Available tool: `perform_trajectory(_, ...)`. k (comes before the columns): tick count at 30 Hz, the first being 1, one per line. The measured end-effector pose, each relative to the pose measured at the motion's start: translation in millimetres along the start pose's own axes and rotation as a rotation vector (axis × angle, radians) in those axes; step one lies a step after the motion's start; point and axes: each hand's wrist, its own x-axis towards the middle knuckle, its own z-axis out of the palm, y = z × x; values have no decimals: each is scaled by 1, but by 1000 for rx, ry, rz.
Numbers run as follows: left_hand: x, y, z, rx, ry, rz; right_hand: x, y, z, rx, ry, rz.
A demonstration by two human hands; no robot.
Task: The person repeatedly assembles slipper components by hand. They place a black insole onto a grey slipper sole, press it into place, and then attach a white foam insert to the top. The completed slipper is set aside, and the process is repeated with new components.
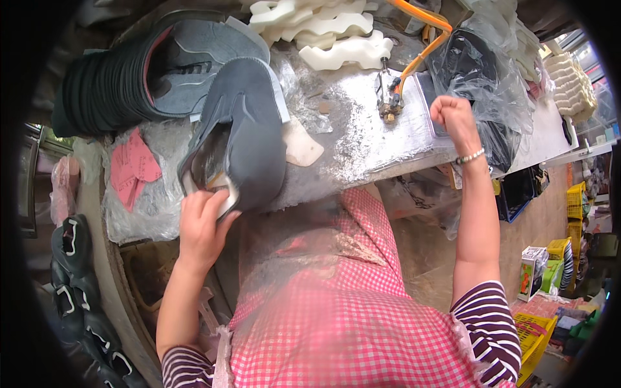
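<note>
My left hand [202, 225] is closed on the edge of a dark grey shoe upper [259, 132], beside its pale lining. The upper curves over the bench, its opening toward me, with a light strip along its far edge. My right hand [457, 121] is raised over the right part of the bench, fingers curled into a fist; whatever it may hold is hidden. Nearest to that hand is a clear plastic bag [517, 87] with dark pieces in and under it. Left of it, a small metal tool [389, 107] is joined to an orange hose [419, 59].
A stack of dark shoe uppers [107, 90] leans at the back left. Pink pieces [132, 167] lie on plastic sheeting. Wavy white foam pieces [346, 52] are piled at the back. A row of dark shoes [81, 284] stands lower left, yellow baskets [535, 339] lower right.
</note>
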Motion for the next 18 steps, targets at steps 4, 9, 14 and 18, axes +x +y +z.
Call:
perform_trajectory(4,-19,-2,-2,-15,30,-109,-12,-8,-12,287,-22,188)
perform_trajectory(9,-5,6,5,2,39,-61,-38,-2,-14,71,-157,-1)
perform_trajectory(14,15,8,-12,-34,-123,-5,11,-7,-20,149,-191,298)
perform_trajectory(18,14,5,-28,14,-225,51,47,-12,42,47,-149,360)
